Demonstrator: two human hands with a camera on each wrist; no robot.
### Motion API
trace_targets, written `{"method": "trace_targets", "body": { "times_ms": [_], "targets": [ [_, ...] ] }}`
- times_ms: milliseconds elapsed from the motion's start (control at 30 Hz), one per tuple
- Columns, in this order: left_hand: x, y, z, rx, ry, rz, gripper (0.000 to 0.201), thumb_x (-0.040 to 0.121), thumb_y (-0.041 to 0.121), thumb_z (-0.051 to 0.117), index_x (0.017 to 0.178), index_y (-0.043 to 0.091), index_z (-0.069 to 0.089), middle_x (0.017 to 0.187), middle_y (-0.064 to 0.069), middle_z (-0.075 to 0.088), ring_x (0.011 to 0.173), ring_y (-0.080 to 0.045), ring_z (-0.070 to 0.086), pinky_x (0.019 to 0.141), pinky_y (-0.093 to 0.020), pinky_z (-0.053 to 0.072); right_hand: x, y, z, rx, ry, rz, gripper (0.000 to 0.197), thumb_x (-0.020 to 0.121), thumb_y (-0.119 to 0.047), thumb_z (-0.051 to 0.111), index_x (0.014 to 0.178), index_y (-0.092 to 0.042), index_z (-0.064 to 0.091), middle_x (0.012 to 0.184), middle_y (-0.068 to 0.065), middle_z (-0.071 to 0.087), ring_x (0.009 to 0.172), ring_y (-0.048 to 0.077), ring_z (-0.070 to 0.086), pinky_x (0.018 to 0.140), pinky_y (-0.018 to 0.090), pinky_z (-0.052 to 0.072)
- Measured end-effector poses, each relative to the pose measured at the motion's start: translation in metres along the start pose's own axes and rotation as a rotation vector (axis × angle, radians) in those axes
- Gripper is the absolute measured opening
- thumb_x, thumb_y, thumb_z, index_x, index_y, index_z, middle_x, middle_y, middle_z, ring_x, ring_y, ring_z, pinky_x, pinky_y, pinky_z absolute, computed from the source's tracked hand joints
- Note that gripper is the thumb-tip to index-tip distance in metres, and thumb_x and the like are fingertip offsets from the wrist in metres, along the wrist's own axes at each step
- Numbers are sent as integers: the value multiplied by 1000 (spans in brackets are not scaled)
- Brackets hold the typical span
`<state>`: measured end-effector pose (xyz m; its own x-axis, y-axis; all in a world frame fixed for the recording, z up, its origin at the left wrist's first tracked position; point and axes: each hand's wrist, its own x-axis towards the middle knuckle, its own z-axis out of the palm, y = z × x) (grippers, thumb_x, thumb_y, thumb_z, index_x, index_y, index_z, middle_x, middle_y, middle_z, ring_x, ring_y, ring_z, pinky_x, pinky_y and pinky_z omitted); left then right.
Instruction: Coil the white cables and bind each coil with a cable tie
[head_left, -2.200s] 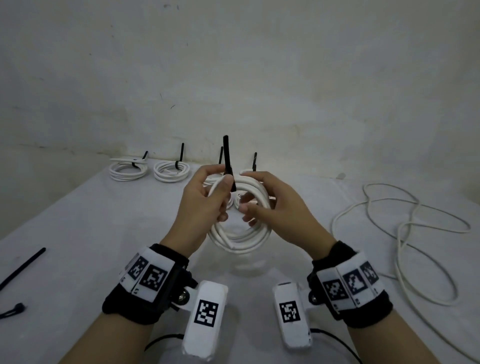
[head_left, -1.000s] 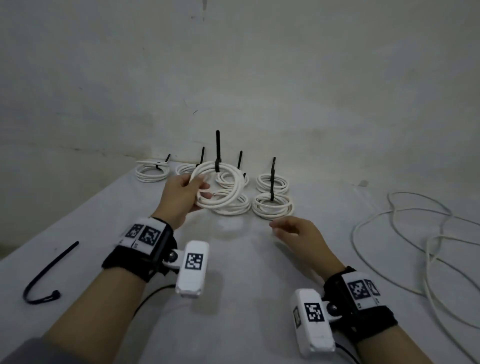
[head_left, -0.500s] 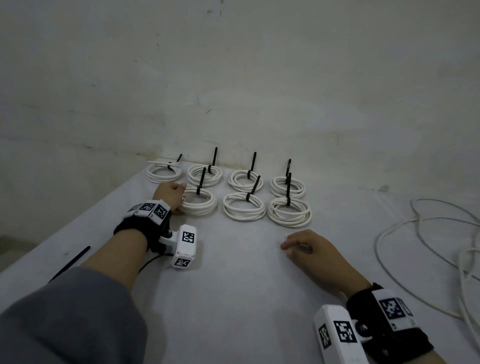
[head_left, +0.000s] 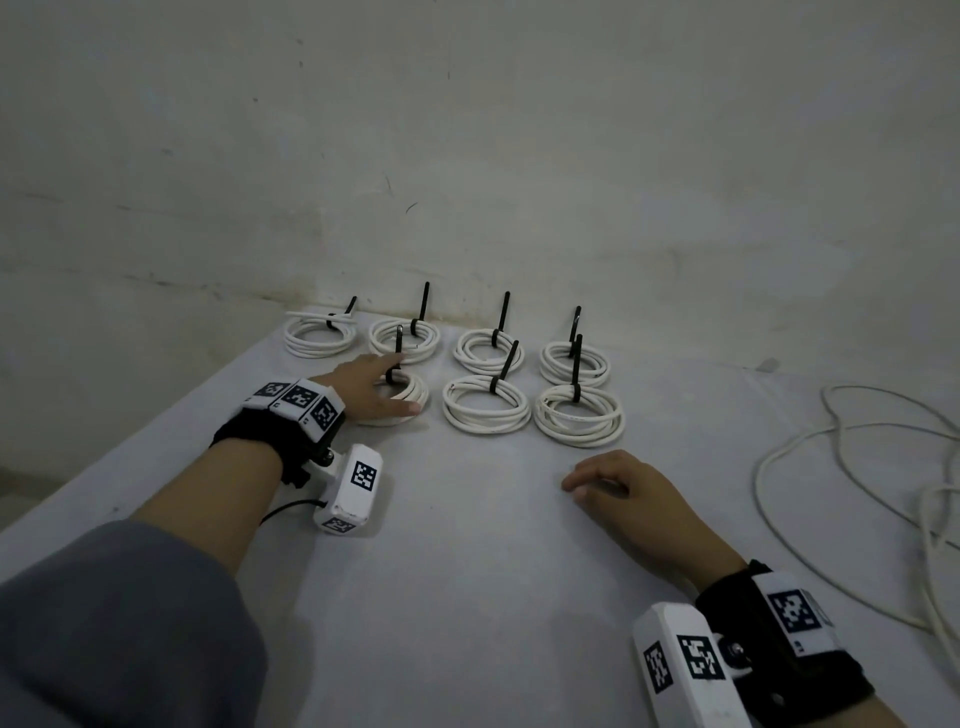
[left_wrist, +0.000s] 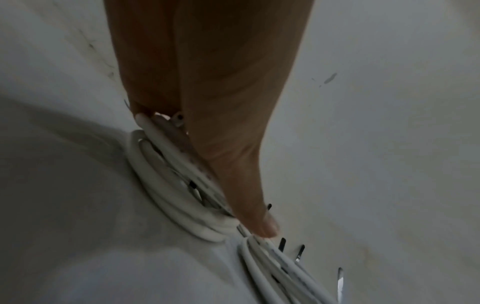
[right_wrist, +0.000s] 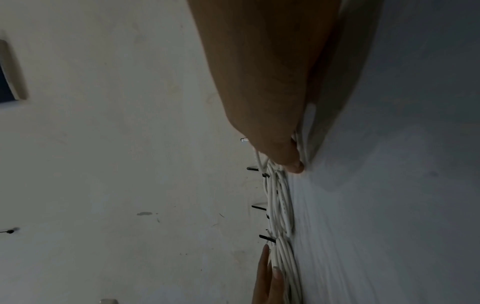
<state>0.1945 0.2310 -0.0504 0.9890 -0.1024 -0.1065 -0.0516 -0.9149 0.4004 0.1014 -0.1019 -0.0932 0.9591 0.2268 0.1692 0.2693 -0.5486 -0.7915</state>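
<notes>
Several white coils, each bound with a black cable tie, lie in two rows at the far end of the table. My left hand (head_left: 384, 389) lies flat over the front-left coil (head_left: 415, 397), thumb stretched along its near side, fingers straight beside its upright tie (head_left: 398, 345). The left wrist view shows the thumb (left_wrist: 246, 195) lying along that coil (left_wrist: 166, 185). My right hand (head_left: 605, 480) rests on the bare cloth, fingers loosely curled, holding nothing. A loose uncoiled white cable (head_left: 857, 467) sprawls at the far right.
The two neighbouring front coils (head_left: 485, 410) (head_left: 579, 423) sit just right of my left hand. The wall (head_left: 519, 156) rises directly behind the back row. The white cloth-covered table (head_left: 467, 571) drops off along its left edge.
My left hand carried the newly tied coil forward, laid it at the front left of the rows and relaxed its grip. My right hand dropped to the table.
</notes>
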Motion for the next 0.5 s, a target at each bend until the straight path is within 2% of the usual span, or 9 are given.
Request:
{"method": "trace_targets", "body": {
  "times_ms": [100,300,400,500],
  "targets": [
    [2,-2,-6,-5,1,0,89,80,46,69,150,21,21,154,-7,27,140,-24,29,111,-34,25,0,0,0,1,2,7,20,85,-12,66,83,-31,72,103,-11,61,100,2,59,87,15,41],
    [1,0,-8,-4,73,-25,83,77,47,72,144,17,35,148,-4,39,135,-23,38,107,-30,29,-2,-6,0,4,1,37,18,86,-13,66,83,-31,71,104,-8,61,98,2,59,85,12,40],
    [-1,6,-8,-44,219,11,61,80,41,72,131,17,52,138,-8,51,126,-26,47,101,-31,36,-5,-10,-2,-14,19,53,18,87,-14,64,82,-31,69,99,-9,64,90,-1,59,72,3,40],
    [-8,17,-8,-184,410,150,27,86,19,67,112,11,65,119,-9,63,110,-26,58,87,-30,42,-6,-21,-2,93,84,49,17,90,-9,62,82,-22,71,85,-6,68,78,5,61,63,4,42]
  ]
}}
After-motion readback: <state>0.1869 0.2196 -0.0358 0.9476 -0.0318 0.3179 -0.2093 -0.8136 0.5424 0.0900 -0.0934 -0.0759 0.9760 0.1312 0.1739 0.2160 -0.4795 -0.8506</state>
